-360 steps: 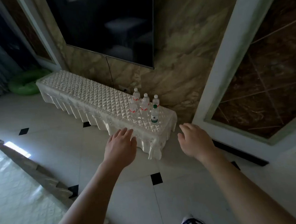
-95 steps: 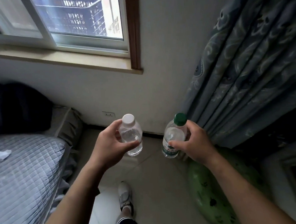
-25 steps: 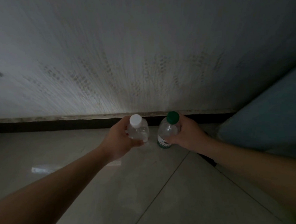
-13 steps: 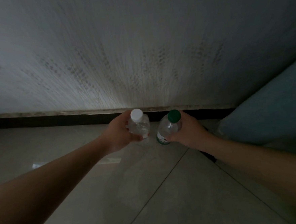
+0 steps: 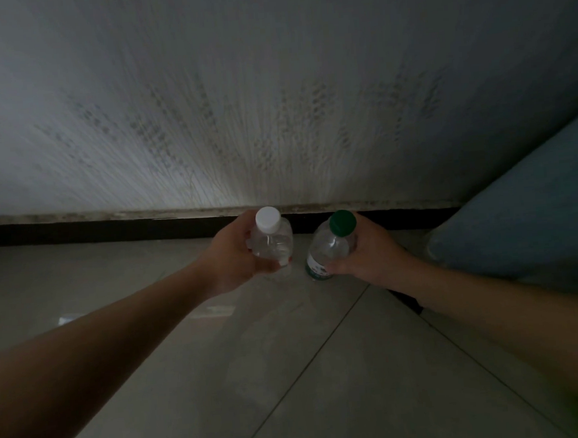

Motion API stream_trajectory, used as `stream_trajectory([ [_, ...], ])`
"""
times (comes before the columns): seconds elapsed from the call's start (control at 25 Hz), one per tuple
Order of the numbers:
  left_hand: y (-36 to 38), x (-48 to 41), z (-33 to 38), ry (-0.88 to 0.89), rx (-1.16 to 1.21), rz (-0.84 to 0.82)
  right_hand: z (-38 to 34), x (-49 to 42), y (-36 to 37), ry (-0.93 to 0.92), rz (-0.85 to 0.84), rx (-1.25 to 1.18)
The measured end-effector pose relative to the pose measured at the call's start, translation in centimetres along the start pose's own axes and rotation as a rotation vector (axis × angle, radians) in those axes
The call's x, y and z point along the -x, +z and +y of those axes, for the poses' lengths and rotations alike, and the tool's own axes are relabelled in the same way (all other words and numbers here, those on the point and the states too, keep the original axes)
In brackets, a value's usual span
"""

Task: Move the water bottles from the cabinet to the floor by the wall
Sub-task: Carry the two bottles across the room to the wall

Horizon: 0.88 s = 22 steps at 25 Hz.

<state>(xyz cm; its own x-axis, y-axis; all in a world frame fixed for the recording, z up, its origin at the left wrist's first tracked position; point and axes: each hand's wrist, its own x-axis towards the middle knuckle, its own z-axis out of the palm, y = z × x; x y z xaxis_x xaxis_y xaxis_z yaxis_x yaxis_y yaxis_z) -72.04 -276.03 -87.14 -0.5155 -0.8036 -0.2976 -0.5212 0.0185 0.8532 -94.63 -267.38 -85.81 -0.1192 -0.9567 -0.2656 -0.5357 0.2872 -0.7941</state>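
Water bottles, two of them, both clear, one in each hand, low down by the wall (image 5: 272, 100). Left to right: the left grip (image 5: 235, 256) is wrapped round the white-capped bottle (image 5: 271, 242), which sits pretty much upright with a bit of red label showing at its base. Just beside it, not touching, is the green-capped bottle (image 5: 330, 246), tilted so the cap leans right, with a green and white label near the bottom. The right grip (image 5: 368, 251) is curled round that one from the right side. Both bottles are over the tiled floor (image 5: 256, 358), right in front of the one dark baseboard (image 5: 110, 229). Honestly can't tell if either base is touching the tile. Two bare forearms come in from the bottom corners. One blue shape (image 5: 519, 209) on the far right, too dim to make out.
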Motion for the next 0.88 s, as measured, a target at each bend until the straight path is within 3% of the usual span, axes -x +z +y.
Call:
stream_trajectory([
  [0.36,-0.4,0.4,0.4,-0.026,0.052,-0.006,0.6,0.6,0.3,0.045,0.022,-0.094],
  [0.56,-1.6,2.5,1.5,-0.073,0.070,0.009,0.6,3.1,0.6,0.185,0.080,-0.125],
  [0.88,-3.0,6.3,9.7,-0.119,0.115,0.121,-6.4,6.3,-4.8,0.232,0.062,-0.039],
])
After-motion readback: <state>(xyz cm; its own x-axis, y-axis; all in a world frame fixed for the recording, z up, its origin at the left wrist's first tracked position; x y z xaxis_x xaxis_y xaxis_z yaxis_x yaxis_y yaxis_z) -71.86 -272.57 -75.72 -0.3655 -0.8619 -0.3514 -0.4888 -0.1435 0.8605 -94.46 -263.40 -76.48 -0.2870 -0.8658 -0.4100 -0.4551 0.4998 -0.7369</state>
